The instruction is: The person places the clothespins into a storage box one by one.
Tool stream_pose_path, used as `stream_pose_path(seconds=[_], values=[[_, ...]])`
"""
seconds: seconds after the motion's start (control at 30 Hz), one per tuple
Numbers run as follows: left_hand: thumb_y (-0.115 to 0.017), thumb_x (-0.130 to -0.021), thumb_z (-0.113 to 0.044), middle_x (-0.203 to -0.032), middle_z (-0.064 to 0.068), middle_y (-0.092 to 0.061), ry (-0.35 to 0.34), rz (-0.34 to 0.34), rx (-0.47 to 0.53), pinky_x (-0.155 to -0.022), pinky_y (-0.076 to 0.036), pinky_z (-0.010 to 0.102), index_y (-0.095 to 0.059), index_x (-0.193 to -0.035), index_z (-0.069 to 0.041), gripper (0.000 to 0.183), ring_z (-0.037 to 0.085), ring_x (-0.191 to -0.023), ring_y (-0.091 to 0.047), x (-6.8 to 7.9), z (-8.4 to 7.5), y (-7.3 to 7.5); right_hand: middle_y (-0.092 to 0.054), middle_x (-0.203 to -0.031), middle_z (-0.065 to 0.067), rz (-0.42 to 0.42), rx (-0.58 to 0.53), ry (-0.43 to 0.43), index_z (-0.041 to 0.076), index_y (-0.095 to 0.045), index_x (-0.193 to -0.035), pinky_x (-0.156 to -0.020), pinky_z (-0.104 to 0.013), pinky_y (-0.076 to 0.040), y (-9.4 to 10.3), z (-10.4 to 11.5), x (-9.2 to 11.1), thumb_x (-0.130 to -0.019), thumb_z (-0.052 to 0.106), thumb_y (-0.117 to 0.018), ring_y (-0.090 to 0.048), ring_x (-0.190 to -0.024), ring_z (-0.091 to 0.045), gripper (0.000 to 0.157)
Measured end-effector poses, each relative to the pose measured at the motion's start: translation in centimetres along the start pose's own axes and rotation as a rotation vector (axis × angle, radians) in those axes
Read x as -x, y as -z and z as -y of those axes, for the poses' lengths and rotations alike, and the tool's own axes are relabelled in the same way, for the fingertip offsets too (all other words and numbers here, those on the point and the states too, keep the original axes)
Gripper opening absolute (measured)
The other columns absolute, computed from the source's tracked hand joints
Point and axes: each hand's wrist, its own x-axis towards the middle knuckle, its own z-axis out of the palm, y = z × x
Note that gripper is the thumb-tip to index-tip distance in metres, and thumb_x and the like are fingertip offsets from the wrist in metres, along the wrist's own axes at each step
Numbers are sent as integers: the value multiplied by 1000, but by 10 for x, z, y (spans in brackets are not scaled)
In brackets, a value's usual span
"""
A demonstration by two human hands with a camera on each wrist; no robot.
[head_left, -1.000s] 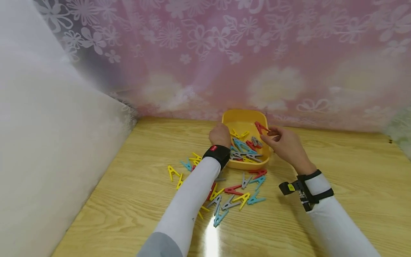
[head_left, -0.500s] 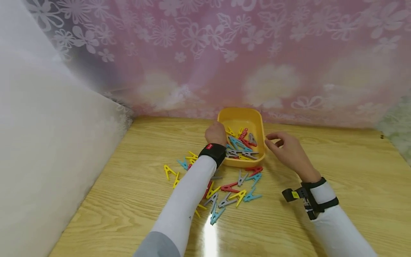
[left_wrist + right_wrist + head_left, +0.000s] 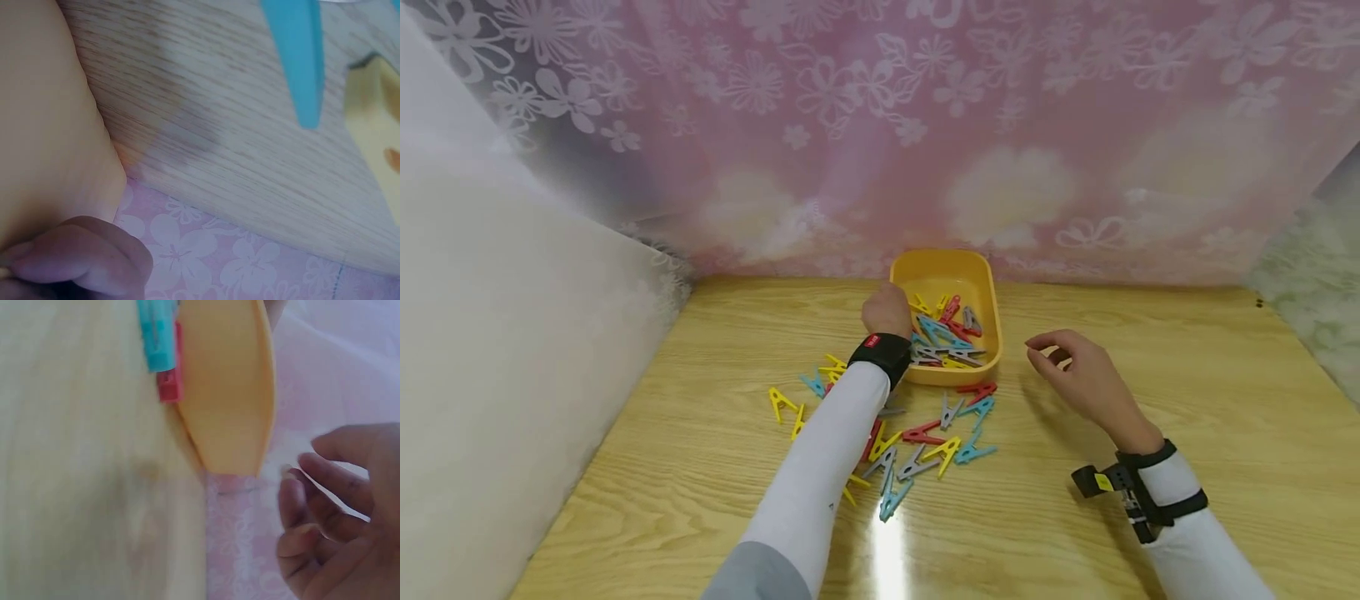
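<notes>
A yellow plastic basin [image 3: 942, 263] holds several clothespins in yellow, blue, grey and red. My left hand [image 3: 886, 310] grips its left rim; curled fingers [image 3: 81, 256] show at the basin's wall in the left wrist view. To the right of the basin, my right hand [image 3: 1078, 375] hovers over the table with loosely bent fingers and nothing in them. The right wrist view shows those fingers [image 3: 337, 506] apart from the basin wall [image 3: 228, 394]. Loose clothespins lie in front of the basin, among them a red clothespin [image 3: 976, 392] and a blue clothespin [image 3: 974, 451]. My left forearm hides some of them.
The wooden table [image 3: 1060, 517] meets a pink flowered cloth [image 3: 850, 167] close behind the basin. A white wall [image 3: 512, 333] borders the left side. Yellow clothespins [image 3: 780, 404] lie left of my left forearm.
The red clothespin from my right hand now lies in the basin. That hand has let go and drawn back to the right. My left hand keeps its place on the rim.
</notes>
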Motion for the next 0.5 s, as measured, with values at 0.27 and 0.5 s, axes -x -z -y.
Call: stream_pose_path(seconds=[0.27,0.5], values=[[-49,-101,-21,-77,3,-68,19,-19,38,-54,-52,28,-64,-104,-7,21,15,-67,-66,-2,3,-4,-62,-104,-7,141,-22,39,4,-66,-112,-63,-30,-49,-21,-11,7,-96,20,-59,-58,-83,-18,24],[-47,-102,-23,-77,2,-67,12,-4,8,-54,-52,27,-63,-106,-8,22,14,-66,-66,-3,0,-2,-62,-97,-1,215,-18,166,5,-68,-108,-65,-29,-48,-34,-6,6,-90,11,-67,-55,-76,-11,19]])
